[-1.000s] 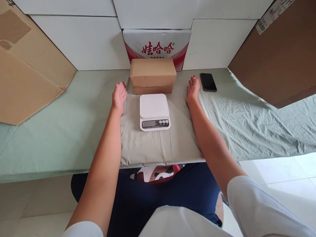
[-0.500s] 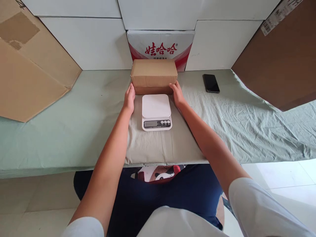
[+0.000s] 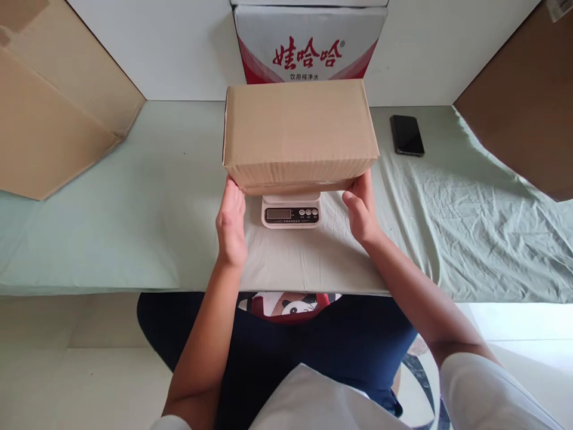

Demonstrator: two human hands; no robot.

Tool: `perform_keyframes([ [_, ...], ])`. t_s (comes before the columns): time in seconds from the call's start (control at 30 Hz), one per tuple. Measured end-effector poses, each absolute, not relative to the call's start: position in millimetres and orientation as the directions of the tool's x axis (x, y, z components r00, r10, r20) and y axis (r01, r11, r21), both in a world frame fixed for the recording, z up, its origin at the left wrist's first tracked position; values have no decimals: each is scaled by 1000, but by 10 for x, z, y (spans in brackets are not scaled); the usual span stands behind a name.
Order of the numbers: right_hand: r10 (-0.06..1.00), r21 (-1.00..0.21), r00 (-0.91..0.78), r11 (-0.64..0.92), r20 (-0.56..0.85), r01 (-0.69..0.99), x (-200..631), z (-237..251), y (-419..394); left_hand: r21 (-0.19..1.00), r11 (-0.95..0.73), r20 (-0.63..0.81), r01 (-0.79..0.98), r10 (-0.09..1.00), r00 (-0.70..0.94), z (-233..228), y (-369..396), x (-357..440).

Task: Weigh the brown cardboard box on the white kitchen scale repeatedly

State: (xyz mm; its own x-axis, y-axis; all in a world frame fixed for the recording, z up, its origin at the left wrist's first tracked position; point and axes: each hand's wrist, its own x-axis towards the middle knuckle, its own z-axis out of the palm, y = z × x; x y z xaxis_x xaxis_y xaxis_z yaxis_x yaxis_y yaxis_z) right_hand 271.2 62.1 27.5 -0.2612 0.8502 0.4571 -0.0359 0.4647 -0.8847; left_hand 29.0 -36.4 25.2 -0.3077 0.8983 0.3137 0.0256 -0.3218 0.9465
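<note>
A plain brown cardboard box point(image 3: 299, 132) is held up over a white kitchen scale point(image 3: 290, 212), hiding most of the scale's platform. Only the scale's front strip with its display and buttons shows below the box. My left hand point(image 3: 231, 224) grips the box's lower left corner, fingers under it. At the lower right corner, my right hand point(image 3: 362, 207) holds the box from below. I cannot tell whether the box touches the scale.
A pale green cloth covers the table point(image 3: 111, 227). A black phone point(image 3: 406, 135) lies at the back right. A red-and-white printed carton point(image 3: 308, 48) stands behind the box. Big cardboard sheets lean at the left point(image 3: 49, 119) and right point(image 3: 523, 113).
My hands closed in on the box at the back of the table, took its lower corners, and brought it toward me and up over the scale. The camera tilted closer.
</note>
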Motion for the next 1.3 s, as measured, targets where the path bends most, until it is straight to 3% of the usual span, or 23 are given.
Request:
perform_keyframes([
  [0.13, 867, -904, -262, 423, 424, -64, 2686, 144, 627, 956, -293, 285, 19, 911, -299, 125, -312, 212],
  [0.33, 879, -911, -239, 403, 413, -93, 2666, -21, 746, 919, -384, 346, -91, 895, -280, 112, -264, 137],
  [1.3, 876, -912, -263, 406, 404, -49, 2674, 8, 717, 938, -347, 332, -19, 912, -240, 158, -229, 123],
])
